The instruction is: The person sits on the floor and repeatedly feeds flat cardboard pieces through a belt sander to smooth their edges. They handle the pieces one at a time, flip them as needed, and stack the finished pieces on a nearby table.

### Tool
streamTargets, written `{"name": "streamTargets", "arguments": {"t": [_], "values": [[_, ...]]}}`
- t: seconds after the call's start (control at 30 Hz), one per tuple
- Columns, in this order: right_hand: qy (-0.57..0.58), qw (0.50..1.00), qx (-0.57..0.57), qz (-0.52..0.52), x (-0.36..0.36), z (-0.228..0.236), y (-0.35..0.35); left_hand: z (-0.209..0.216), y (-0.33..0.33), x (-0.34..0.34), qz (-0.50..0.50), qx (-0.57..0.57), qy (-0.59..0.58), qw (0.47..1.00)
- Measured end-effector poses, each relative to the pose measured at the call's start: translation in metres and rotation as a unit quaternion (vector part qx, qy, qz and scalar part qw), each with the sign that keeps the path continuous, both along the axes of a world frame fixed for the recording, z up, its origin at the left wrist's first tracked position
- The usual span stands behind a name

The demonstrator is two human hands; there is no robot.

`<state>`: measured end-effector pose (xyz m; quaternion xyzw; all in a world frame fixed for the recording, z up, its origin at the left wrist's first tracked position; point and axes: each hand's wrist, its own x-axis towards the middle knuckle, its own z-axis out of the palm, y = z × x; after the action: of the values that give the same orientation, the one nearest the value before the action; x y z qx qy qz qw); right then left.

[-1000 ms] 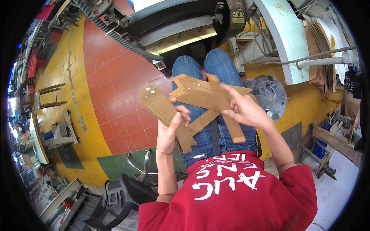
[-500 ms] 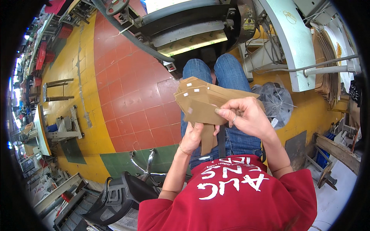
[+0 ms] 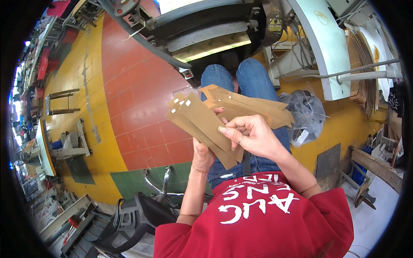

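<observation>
In my left hand [image 3: 204, 155] is a small fanned stack of flat brown strips [image 3: 202, 127], slanting from upper left to lower right. Several small white stickers mark the upper ends. The fingers wrap underneath and are partly hidden by the stack. My right hand [image 3: 253, 136] pinches the right-hand edge of the top strip between thumb and fingers. Behind both hands, a looser pile of similar brown pieces [image 3: 254, 107] lies across my thighs, also with white stickers. Whether the pieces are card or leather, I cannot tell.
Ahead of my knees stands a dark machine with a metal roller [image 3: 206, 38]. A clear plastic bag [image 3: 306, 116] sits on the floor at right, below a pale machine table [image 3: 329, 51]. A black chair [image 3: 129, 219] is at lower left, near a wooden stool frame [image 3: 62, 101].
A strip held crosswise over the stack now lies lengthwise on it. The stack in my left hand has swung left, apart from the lap pile. My right hand has shifted slightly left and down.
</observation>
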<state>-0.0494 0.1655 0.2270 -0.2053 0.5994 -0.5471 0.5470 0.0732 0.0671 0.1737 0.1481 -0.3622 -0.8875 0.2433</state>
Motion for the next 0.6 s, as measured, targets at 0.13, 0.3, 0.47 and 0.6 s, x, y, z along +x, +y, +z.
{"name": "streamTargets", "arguments": {"t": [0.13,0.3,0.47,0.6], "values": [[-0.039,0.996,-0.033,0.071,-0.018,-0.004,0.018,-0.001,0.0,-0.001,0.001,-0.024,-0.111,0.994],[0.35,0.929,0.1,0.073,-0.051,-0.029,0.057,-0.009,-0.013,0.001,-0.011,0.169,-0.021,0.985],[0.576,0.791,0.185,0.095,-0.029,-0.063,0.087,-0.017,-0.042,0.014,0.088,0.178,0.103,0.975],[0.606,0.775,0.169,0.061,-0.023,-0.082,0.092,-0.011,-0.051,0.025,0.122,0.002,-0.079,0.989]]}}
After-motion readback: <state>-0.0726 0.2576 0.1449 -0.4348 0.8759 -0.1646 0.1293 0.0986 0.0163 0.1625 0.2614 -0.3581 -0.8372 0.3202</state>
